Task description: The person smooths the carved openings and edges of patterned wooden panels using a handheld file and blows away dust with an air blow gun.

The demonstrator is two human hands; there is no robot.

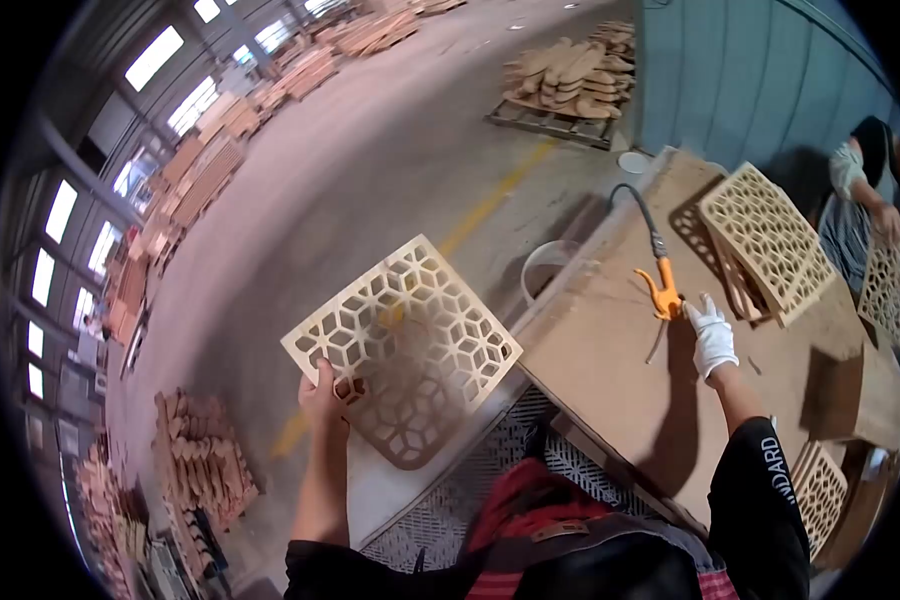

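My bare left hand grips the lower left corner of a pale wooden lattice panel, cut through with a diamond and star pattern. The panel is held tilted over the floor, past the table's left edge, and its shadow falls below. In a white glove, my right hand is over the table with its fingers stretched out. Just left of those fingertips is an orange air blow gun on a dark hose. Whether the fingertips touch the gun I cannot tell.
The brown worktable bears a stack of lattice panels. A co-worker at the right has a hand on another panel. A cardboard box stands at the right, a white bucket beside the table. Wood pieces lie on a pallet.
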